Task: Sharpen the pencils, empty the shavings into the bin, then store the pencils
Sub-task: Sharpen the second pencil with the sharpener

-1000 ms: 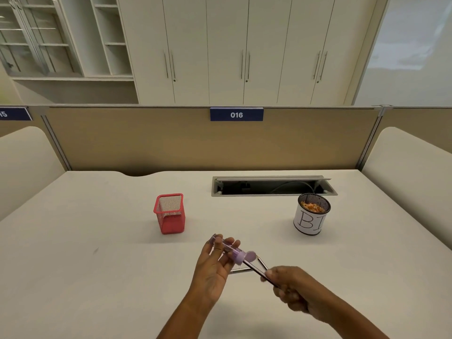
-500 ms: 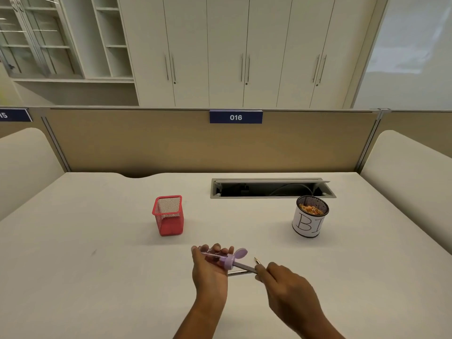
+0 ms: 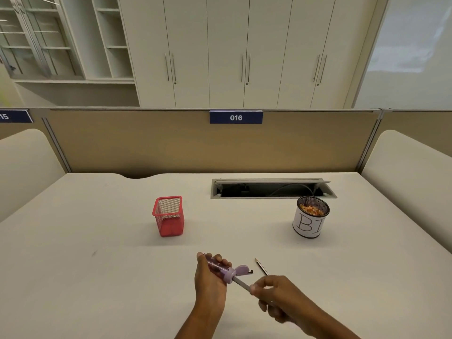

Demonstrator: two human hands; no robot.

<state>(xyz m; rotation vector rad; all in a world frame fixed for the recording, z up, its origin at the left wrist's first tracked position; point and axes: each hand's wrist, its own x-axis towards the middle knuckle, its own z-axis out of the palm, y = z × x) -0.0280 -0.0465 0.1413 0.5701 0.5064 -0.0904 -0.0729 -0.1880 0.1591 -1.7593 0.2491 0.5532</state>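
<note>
My left hand point(image 3: 209, 282) grips a purple pencil sharpener point(image 3: 223, 269) with a clear shavings tube, its lid flipped open. A grey pencil point(image 3: 241, 284) is pushed into the sharpener, and my right hand point(image 3: 278, 294) pinches its free end. Another pencil point(image 3: 261, 266) lies on the desk just behind my right hand, tip pointing away, and a dark pencil end point(image 3: 250, 272) shows beside the sharpener lid. The red mesh pencil holder point(image 3: 168, 216) stands at the middle left. The round mesh bin point(image 3: 310, 220) labelled "BI", with shavings inside, stands at the right.
A cable slot point(image 3: 272, 188) with its flap raised is set into the desk point(image 3: 97, 265) behind the bin. A tan partition point(image 3: 171, 143) with a "016" label closes the far edge, with padded dividers on both sides.
Both hands have drawn closer to me and lower. My right hand has slid up the pencil toward the sharpener, uncovering the pencil lying on the desk.
</note>
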